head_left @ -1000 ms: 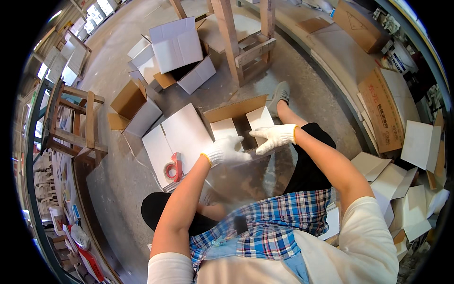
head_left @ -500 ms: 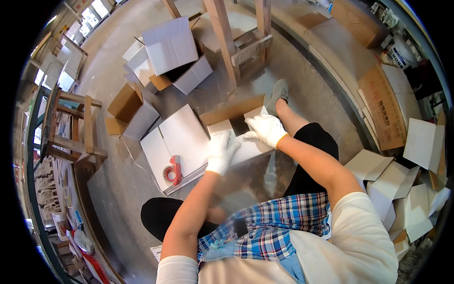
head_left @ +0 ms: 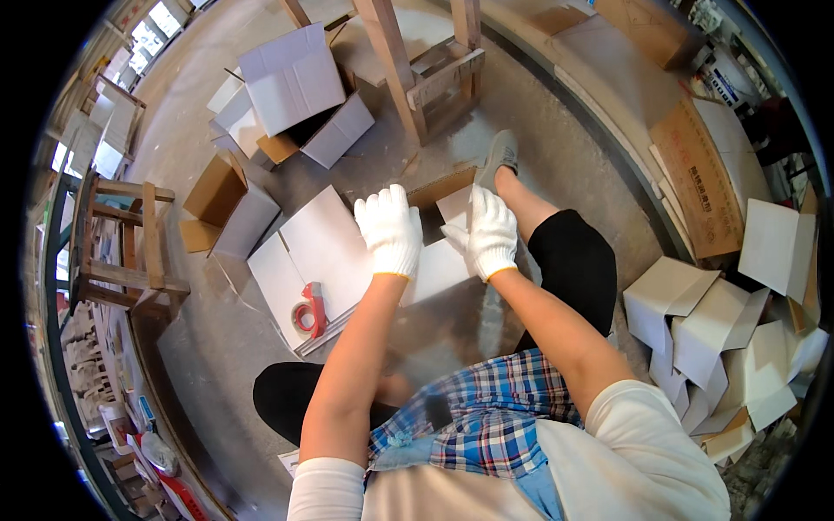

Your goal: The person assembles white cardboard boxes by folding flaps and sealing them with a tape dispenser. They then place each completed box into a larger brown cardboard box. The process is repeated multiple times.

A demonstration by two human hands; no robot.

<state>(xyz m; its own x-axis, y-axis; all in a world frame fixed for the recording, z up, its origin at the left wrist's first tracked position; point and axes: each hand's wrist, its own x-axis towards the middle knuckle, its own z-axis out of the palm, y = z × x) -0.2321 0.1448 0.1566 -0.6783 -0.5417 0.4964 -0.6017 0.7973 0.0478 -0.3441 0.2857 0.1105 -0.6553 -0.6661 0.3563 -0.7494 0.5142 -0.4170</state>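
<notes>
Grey concrete floor [head_left: 208, 373] of a workshop, viewed from above, with the seated person's two gloved hands at an open white carton [head_left: 440, 271] near the centre. This carton stands on the floor between the legs, its brown inner far flap [head_left: 441, 187] raised and its white near side facing the person. Left hand [head_left: 388, 230], back uppermost, lies over the carton's left side, the fingers together and directed away from the body; its thumb is hidden, and whether it pinches the cardboard cannot be told. Right hand [head_left: 486, 227] rests over the right side, fingers side by side and thumb set apart toward the opening; whether its fingertips grip the edge likewise cannot be told. Just left of the carton lies a stack of flattened white cartons [head_left: 317, 239], bearing a red tape dispenser [head_left: 316, 304] near its front edge. Beyond the stack, an open carton with a brown interior [head_left: 248, 217] stands apart, and farther off is a group of white cartons [head_left: 294, 78] beside a wooden trestle [head_left: 391, 61]. At right, a heap of open white cartons [head_left: 708, 321] lies near a printed brown box [head_left: 698, 178].
</notes>
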